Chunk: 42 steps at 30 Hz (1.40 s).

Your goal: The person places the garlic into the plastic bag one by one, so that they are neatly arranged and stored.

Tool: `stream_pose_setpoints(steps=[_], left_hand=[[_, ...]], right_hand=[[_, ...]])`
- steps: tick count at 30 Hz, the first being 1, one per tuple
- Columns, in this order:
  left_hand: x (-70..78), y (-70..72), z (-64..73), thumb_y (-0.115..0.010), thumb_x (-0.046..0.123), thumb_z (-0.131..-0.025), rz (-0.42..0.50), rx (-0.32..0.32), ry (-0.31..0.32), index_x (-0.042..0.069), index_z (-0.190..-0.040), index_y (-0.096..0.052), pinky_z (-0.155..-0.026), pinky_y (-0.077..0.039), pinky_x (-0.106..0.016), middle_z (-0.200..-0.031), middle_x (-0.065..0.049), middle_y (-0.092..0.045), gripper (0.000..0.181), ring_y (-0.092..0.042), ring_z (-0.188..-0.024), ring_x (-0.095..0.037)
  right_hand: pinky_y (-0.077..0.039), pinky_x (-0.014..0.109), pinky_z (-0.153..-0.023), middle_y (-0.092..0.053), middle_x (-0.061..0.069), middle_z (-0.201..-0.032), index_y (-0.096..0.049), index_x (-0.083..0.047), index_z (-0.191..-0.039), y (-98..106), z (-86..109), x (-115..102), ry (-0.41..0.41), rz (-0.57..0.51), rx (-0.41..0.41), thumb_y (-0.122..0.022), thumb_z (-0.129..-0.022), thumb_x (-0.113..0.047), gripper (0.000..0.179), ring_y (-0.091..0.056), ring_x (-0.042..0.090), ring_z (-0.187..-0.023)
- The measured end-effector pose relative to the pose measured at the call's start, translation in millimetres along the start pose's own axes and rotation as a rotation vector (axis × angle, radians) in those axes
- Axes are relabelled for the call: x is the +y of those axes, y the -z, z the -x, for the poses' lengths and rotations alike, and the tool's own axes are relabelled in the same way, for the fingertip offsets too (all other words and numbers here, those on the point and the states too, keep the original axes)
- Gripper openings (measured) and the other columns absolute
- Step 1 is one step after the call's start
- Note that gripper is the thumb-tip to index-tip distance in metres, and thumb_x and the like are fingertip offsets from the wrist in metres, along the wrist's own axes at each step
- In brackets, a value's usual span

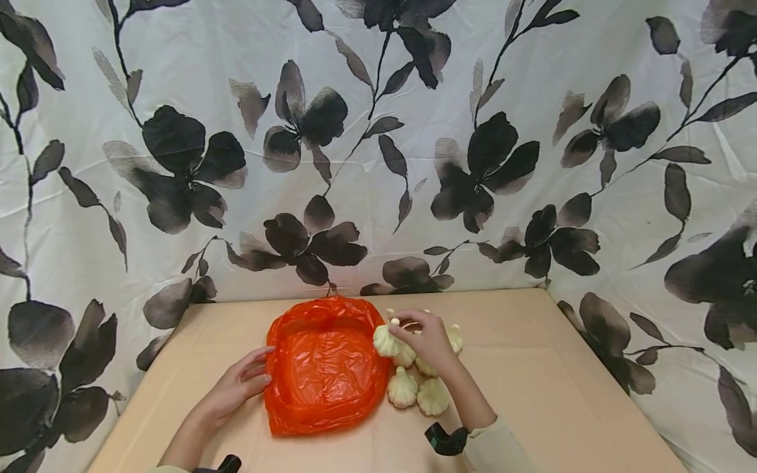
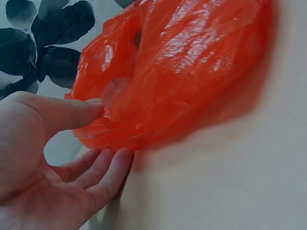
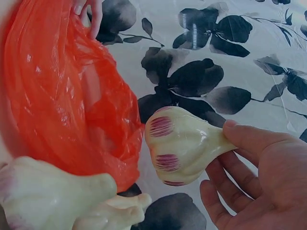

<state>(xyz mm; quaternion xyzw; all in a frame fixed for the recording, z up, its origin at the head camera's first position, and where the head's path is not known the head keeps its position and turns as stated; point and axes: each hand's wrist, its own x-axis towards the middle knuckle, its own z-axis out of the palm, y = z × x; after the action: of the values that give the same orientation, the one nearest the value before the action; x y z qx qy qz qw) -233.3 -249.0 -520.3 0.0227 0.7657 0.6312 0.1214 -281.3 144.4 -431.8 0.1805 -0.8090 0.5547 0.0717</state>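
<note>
Garlic (image 1: 386,342) is clamped by its neck in the right grip (image 1: 430,338), probably because the narrow end gives the easiest hold; it is held up near the right rim of the bag (image 1: 322,418). The bag's left side is touched by the left grip (image 1: 238,383), thumb and fingers apart, presumably to steady thin film. Other bulbs (image 1: 403,389) are grouped on the bench (image 1: 532,381) beside the bag, apparently for short reach.
</note>
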Motion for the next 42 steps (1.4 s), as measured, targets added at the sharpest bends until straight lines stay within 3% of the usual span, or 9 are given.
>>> stream_pose_setpoints(steps=[5, 21, 25, 30, 42], left_hand=[[1.0, 1.4, -1.2, -0.063, 0.011, -0.091, 0.027, 0.006, 0.033, 0.011, -0.150, -0.031, -0.090, -0.054, -0.031, -0.149, -0.022, -0.030, 0.067, -0.046, -0.127, -0.035], [3.7, -2.0, -0.1, -0.062, 0.012, -0.092, 0.006, 0.010, 0.035, 0.012, -0.150, -0.032, -0.093, -0.054, -0.035, -0.150, -0.023, -0.030, 0.065, -0.039, -0.134, -0.041], [3.2, -1.8, 0.2, -0.062, 0.012, -0.092, 0.004, 0.010, 0.037, 0.012, -0.150, -0.031, -0.094, -0.054, -0.037, -0.151, -0.023, -0.029, 0.065, -0.039, -0.134, -0.042], [2.9, -1.7, 0.1, -0.062, 0.013, -0.093, -0.006, 0.013, 0.037, 0.011, -0.150, -0.031, -0.094, -0.054, -0.038, -0.150, -0.023, -0.031, 0.065, -0.041, -0.133, -0.041], [5.1, -2.7, 0.2, -0.062, 0.012, -0.092, -0.004, 0.027, 0.065, 0.012, -0.149, -0.032, -0.094, -0.055, -0.039, -0.150, -0.022, -0.029, 0.065, -0.042, -0.131, -0.038]], right_hand=[[-0.056, 0.028, -0.083, -0.072, 0.004, -0.100, -0.073, -0.012, -0.104, -10.3, -2.8, 3.5, 0.014, -0.011, -0.032, -0.076, -0.083, -0.019, 0.022, -0.066, 0.017, -0.092], [-0.057, 0.038, -0.085, -0.071, 0.003, -0.098, -0.073, -0.013, -0.101, -33.0, -7.4, -3.8, 0.037, -0.021, -0.071, -0.074, -0.084, -0.018, 0.018, -0.066, 0.017, -0.093], [-0.057, 0.034, -0.082, -0.071, 0.003, -0.098, -0.073, -0.009, -0.103, -38.4, -9.2, -3.5, 0.039, -0.004, -0.089, -0.074, -0.085, -0.019, 0.021, -0.065, 0.017, -0.090], [-0.057, 0.026, -0.077, -0.071, 0.001, -0.097, -0.074, -0.013, -0.100, -45.4, -11.9, -4.8, 0.033, 0.007, -0.125, -0.075, -0.083, -0.019, 0.017, -0.065, 0.014, -0.087], [-0.055, 0.021, -0.076, -0.071, 0.000, -0.096, -0.073, -0.016, -0.100, -67.4, -12.8, -3.4, 0.040, 0.000, -0.198, -0.074, -0.085, -0.020, 0.016, -0.063, 0.011, -0.086]])
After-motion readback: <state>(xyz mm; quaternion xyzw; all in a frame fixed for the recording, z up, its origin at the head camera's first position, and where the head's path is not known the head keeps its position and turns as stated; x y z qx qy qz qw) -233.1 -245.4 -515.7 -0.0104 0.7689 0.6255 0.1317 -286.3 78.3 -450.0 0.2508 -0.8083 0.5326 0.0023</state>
